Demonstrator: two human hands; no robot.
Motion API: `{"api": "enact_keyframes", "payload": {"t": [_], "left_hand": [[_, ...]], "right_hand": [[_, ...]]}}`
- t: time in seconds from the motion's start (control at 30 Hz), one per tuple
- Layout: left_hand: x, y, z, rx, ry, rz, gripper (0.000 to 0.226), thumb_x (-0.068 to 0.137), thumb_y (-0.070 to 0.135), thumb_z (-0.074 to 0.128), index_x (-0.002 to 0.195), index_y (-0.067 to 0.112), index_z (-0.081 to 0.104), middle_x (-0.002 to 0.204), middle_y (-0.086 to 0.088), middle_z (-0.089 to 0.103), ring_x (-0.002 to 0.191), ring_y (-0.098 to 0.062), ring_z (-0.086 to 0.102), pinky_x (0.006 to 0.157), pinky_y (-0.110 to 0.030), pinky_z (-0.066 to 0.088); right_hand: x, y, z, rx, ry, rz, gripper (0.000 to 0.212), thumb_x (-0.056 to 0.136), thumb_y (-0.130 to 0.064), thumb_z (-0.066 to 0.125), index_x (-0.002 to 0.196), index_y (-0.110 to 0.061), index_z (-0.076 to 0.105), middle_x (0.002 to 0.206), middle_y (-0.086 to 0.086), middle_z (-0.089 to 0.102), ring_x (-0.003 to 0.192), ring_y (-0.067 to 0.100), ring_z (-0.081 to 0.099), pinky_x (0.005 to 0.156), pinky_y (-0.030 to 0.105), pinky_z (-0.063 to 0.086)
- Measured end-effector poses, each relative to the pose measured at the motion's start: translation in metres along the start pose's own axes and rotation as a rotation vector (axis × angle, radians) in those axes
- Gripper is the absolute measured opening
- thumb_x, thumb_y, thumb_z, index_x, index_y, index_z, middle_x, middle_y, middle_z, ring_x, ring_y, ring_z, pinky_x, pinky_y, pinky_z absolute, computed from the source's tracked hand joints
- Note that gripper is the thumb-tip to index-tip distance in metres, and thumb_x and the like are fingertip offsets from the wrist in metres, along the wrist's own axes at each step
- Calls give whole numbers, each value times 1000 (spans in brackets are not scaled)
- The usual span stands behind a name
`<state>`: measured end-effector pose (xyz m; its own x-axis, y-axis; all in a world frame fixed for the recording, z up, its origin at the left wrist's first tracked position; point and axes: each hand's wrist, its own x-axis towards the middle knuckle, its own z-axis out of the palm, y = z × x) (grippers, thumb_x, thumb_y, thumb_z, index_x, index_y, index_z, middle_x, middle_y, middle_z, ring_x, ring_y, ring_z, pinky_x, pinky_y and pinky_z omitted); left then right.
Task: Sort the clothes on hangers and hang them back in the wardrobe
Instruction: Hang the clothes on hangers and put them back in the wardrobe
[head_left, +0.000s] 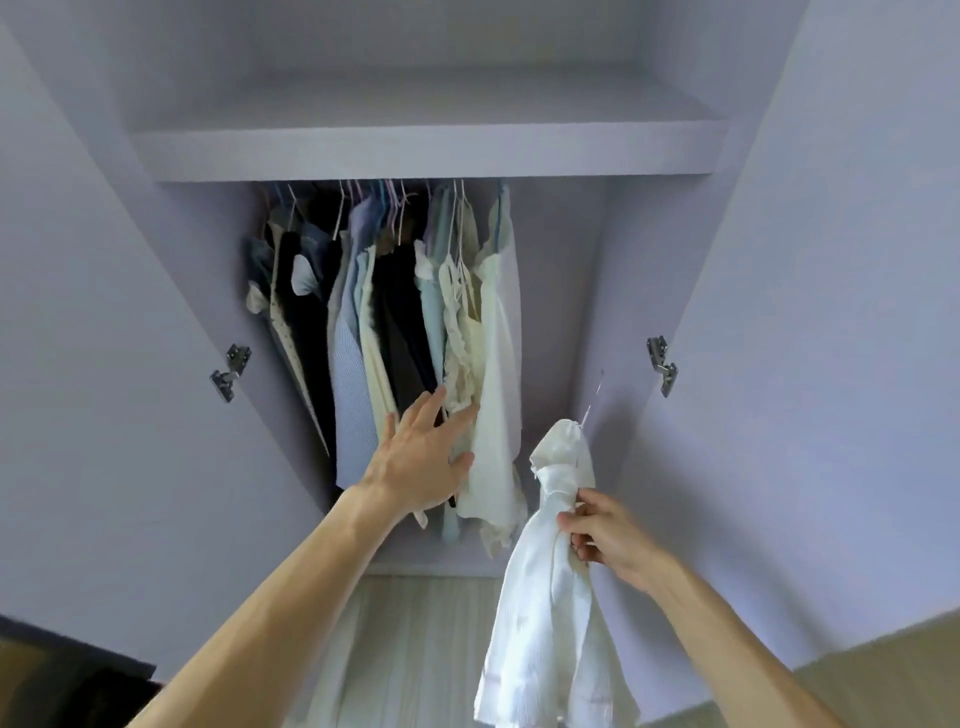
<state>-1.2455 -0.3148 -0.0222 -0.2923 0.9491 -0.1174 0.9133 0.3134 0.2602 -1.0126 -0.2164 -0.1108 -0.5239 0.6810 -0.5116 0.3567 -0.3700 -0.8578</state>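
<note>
Left hand (421, 457), at 9 o'clock of the frame centre, has its fingers straight and spread. The fingertips touch a cream ruffled top (465, 358) in the row of hanging clothes (363, 322). Right hand (605, 535), at 4 o'clock, has its fingers curled and pinches the gathered upper part of a white dress (556, 597). The dress hangs outside the wardrobe (426, 150), just right of the row and apart from it.

A thin hanger hook (592, 400) rises from the dress neck toward 12 o'clock. It is blurred, and its top end cannot be made out. The hanger body is hidden inside the fabric.

The rail is hidden behind the wardrobe shelf, so only the hanger necks show below the shelf edge. Garments at 9 o'clock of the row are dark and overlap, and individual pieces cannot be separated.

2 door hinges are visible: left hinge (231, 371) at 9 o'clock and right hinge (662, 364) at 3 o'clock. Both doors are cut off by the frame edges. A dark object (67, 670) at 7 o'clock is cut off and cannot be identified.
</note>
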Motion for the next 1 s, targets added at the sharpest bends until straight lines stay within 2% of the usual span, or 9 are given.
{"api": "enact_keyframes", "payload": {"t": [0.13,0.2,0.37,0.5,0.63,0.73,0.83,1.0], "left_hand": [[58,-14,-70,122,328,25,67,100,35,51,157,39,15,167,-5,-4,154,-26,-6,122,-55,3],[86,-13,-110,165,468,40,70,98,34,53,157,39,15,167,-4,-4,154,-26,-5,121,-57,3],[149,-9,-189,316,684,42,74,99,41,48,159,34,7,167,-5,-5,154,-29,-2,120,-60,4],[190,-13,-211,314,677,-20,71,102,50,34,159,34,-5,167,-2,-8,154,-26,-4,121,-58,2],[223,-19,-194,244,633,-51,62,102,58,17,155,44,-13,167,2,-10,154,-22,-10,121,-59,-3],[239,-17,-179,205,724,-78,68,99,66,18,155,43,-14,166,-1,-14,152,-25,-18,119,-59,-9],[248,-19,-173,184,775,-79,70,98,70,17,156,42,-10,166,-1,-14,152,-25,-20,119,-61,-9],[257,-22,-169,197,826,-75,72,97,71,18,157,40,-6,167,-4,-6,153,-26,-15,119,-63,-5]], "right_hand": [[64,-74,-21,-52,71,-162,7,88,0,64,94,-1,62,69,5,53,55,13,47,54,26,44],[92,-113,-34,-63,86,-241,10,90,-1,63,99,-5,64,72,4,56,55,12,50,55,26,45],[157,-202,-57,-142,107,-389,18,94,-8,60,110,-15,61,87,5,61,65,13,58,60,24,49],[197,-250,-65,-238,127,-458,21,95,-9,56,115,-16,58,92,8,63,68,17,60,61,27,49],[226,-279,-70,-319,169,-471,14,93,-9,54,106,-12,58,84,7,60,65,16,58,63,32,51],[247,-287,-74,-342,176,-454,13,92,-10,52,103,-8,59,82,7,59,69,18,58,65,34,50],[266,-283,-76,-386,183,-417,15,92,-12,51,103,-4,59,81,6,57,72,19,57,67,35,50],[288,-274,-71,-440,222,-412,14,95,-7,51,108,-10,57,82,2,59,69,17,58,58,25,49]]}}
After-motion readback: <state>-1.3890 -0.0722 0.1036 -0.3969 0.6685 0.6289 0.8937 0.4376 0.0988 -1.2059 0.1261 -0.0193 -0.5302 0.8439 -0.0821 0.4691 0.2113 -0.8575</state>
